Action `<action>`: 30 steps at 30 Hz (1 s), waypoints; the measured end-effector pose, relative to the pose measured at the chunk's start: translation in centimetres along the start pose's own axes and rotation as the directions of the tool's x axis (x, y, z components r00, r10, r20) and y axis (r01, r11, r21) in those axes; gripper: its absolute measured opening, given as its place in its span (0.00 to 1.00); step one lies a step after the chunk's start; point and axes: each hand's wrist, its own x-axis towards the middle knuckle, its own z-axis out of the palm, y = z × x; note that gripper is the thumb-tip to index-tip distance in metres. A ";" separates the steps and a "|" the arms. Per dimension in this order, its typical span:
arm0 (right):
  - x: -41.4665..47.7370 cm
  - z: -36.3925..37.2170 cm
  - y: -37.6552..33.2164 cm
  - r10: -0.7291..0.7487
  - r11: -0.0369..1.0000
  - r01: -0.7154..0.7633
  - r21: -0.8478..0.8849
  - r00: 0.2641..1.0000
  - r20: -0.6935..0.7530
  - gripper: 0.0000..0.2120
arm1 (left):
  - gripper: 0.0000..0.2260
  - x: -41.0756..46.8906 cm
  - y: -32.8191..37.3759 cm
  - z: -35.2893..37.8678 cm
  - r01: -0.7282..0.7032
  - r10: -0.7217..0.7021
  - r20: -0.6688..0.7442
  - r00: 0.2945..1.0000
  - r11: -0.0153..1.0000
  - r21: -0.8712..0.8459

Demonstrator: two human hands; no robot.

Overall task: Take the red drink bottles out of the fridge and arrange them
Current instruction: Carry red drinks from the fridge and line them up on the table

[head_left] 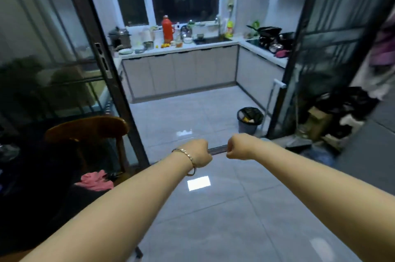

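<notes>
Both my arms stretch forward over the grey tiled floor, in front of a kitchen doorway. My left hand, with a bracelet on the wrist, is curled into a fist and holds nothing. My right hand is also a closed fist with nothing in it, a short gap to the right of the left. No fridge and no red drink bottles are in view. A tall red thermos flask stands on the far kitchen counter under the window.
Sliding glass door frames flank the doorway on both sides. A wooden chair stands at the left with a pink cloth below it. A dark waste bin sits inside the kitchen on the right. The counter holds pots and bowls.
</notes>
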 end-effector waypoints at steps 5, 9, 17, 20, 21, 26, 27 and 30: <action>-4.2 -2.0 18.9 0.236 0.970 -0.234 0.064 0.972 -0.022 0.12 | 0.11 9.2 17.7 0.7 -0.233 0.231 0.051 0.972 0.971 0.052; -7.7 -3.4 30.9 0.381 0.920 -0.379 0.102 0.925 0.000 0.12 | 0.10 14.6 30.3 1.3 -0.365 0.359 0.123 0.925 0.931 0.027; -11.5 -5.4 51.1 0.674 0.717 -0.653 0.242 0.739 -0.004 0.15 | 0.08 24.2 51.1 2.5 -0.628 0.609 0.187 0.770 0.777 0.054; -11.5 -6.7 57.8 0.748 0.644 -0.724 0.247 0.664 -0.007 0.15 | 0.09 28.8 57.7 2.8 -0.689 0.666 0.209 0.717 0.722 0.060; -11.4 -7.3 60.0 0.770 0.620 -0.743 0.250 0.638 -0.016 0.15 | 0.10 30.5 59.9 2.7 -0.705 0.681 0.206 0.702 0.705 0.072; -10.8 -12.7 70.5 0.859 0.498 -0.818 0.286 0.510 -0.038 0.14 | 0.11 38.9 71.4 0.2 -0.793 0.772 0.182 0.609 0.594 0.136; -10.8 -14.2 72.9 0.872 0.477 -0.830 0.290 0.487 -0.043 0.14 | 0.11 40.5 74.2 -0.7 -0.809 0.789 0.180 0.587 0.570 0.140; -10.8 -18.8 78.6 0.899 0.435 -0.847 0.307 0.427 -0.097 0.14 | 0.10 44.1 81.1 -3.5 -0.839 0.831 0.132 0.540 0.521 0.155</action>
